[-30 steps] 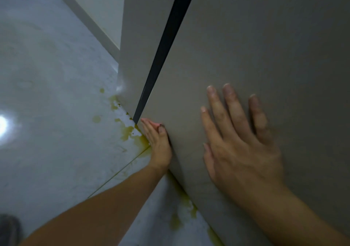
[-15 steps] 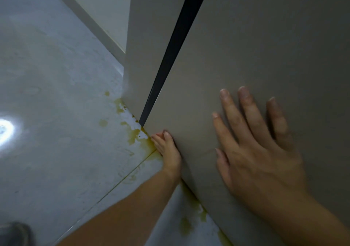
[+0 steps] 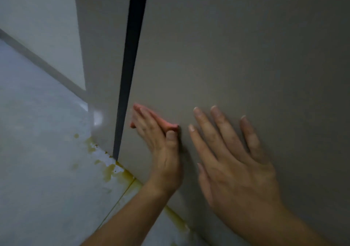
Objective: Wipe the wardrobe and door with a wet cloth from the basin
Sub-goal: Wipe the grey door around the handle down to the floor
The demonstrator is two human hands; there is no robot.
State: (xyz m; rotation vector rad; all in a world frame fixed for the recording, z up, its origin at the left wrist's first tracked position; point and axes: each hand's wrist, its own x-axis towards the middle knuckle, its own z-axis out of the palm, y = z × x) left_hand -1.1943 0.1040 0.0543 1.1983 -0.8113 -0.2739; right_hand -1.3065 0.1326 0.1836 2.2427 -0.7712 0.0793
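Cloth [image 3: 166, 123], pink, sits pinned flat to the grey wardrobe panel [image 3: 246, 56] under the left hand [image 3: 161, 151], fingers straight & together, just right of the black gap [image 3: 130, 65] btwn 2 panels. Right hand [image 3: 233, 162] lies flat on the same panel close by, fingers spread wide, holding nothing. Yellowish stains [image 3: 109, 171] mark the floor [image 3: 47, 151] at the panel's foot

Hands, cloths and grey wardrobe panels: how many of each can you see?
Hands: 2 (left hand, right hand)
Cloths: 1 (pink cloth, under the left hand)
Grey panels: 2 (left panel, right panel, either side of the dark gap)
Total: 5
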